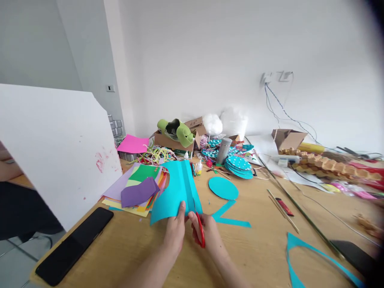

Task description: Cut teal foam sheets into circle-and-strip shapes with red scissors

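Note:
My left hand [177,224] grips the lower edge of a turquoise sheet of paper [177,184], thumb on top and fingers hidden beneath. A round bite is cut from the sheet's left side, and a fold line runs down its right part. My right hand [207,230] is closed round the red handles of a pair of scissors [200,232]. The blades lie at the sheet's lower right, partly hidden by the paper. To the right on the table are a turquoise paper circle [223,188] and a bent turquoise strip [232,221].
Stacked coloured paper [139,192] lies left, near a black phone [76,244] and a standing white board [57,152]. Craft supplies and a grey cylinder [223,150] crowd the back. Thin sticks [283,211], egg cartons [330,163] and a turquoise offcut [292,256] are on the right.

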Demonstrator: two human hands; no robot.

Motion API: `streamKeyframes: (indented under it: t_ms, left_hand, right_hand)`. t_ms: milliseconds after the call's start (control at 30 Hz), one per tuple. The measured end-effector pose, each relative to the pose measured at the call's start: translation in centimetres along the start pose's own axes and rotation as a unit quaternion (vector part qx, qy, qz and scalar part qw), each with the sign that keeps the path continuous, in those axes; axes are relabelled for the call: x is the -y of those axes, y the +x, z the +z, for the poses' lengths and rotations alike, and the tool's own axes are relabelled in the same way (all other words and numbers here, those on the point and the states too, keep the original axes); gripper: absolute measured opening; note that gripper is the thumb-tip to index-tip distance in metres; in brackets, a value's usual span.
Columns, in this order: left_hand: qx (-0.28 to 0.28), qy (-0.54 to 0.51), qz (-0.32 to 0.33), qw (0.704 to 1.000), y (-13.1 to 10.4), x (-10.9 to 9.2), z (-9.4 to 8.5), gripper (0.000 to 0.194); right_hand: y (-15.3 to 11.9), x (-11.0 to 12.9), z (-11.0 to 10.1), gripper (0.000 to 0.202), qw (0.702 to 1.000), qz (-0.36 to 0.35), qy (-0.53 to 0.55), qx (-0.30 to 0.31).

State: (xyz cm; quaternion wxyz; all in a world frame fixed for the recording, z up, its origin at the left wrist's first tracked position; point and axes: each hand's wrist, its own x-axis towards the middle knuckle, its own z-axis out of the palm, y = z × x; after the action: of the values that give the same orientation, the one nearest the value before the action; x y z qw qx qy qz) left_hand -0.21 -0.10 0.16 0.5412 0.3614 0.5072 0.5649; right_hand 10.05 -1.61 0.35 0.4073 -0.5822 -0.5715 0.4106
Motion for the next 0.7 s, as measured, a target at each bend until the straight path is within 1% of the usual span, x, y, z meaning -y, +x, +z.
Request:
streamKeyframes:
  t_ms: [100,167,300,400,500,600,700]
  left_hand:
    - [0.019,0.054,0.025,0.998,0.1,0.4,-0.3,0.054]
    - [0.014,0.089,0.023,0.996,0.1,0.3,-0.5,0.052]
    - [-0.001,0.104,0.031,0.994,0.2,0.1,-0.6,0.051]
    - [-0.031,0.107,0.044,0.993,0.4,0.1,-0.7,0.055]
    - [-0.048,0.124,0.052,0.99,0.8,0.2,-0.8,0.057]
    - [-0.048,0.134,0.059,0.988,0.8,0.2,-0.9,0.056]
    - [-0.029,0.144,0.057,0.988,0.4,0.1,-0.7,0.051]
  right_hand:
    - [-0.1,0.5,0.0,0.062,1.0,0.009,0.023,0.007]
    - [-0.2,0.8,0.0,0.064,0.999,0.015,0.033,0.009]
    - [-0.3,1.5,-0.2,0.063,0.997,0.035,0.059,0.02]
    - [-0.5,1.7,-0.3,0.06,0.995,0.045,0.08,0.047]
    - [-0.6,1.7,-0.3,0.06,0.993,0.046,0.087,0.06]
    - [-0.7,1.8,-0.2,0.061,0.994,0.048,0.085,0.045]
    - [-0.6,1.9,-0.3,0.064,0.994,0.059,0.088,0.03]
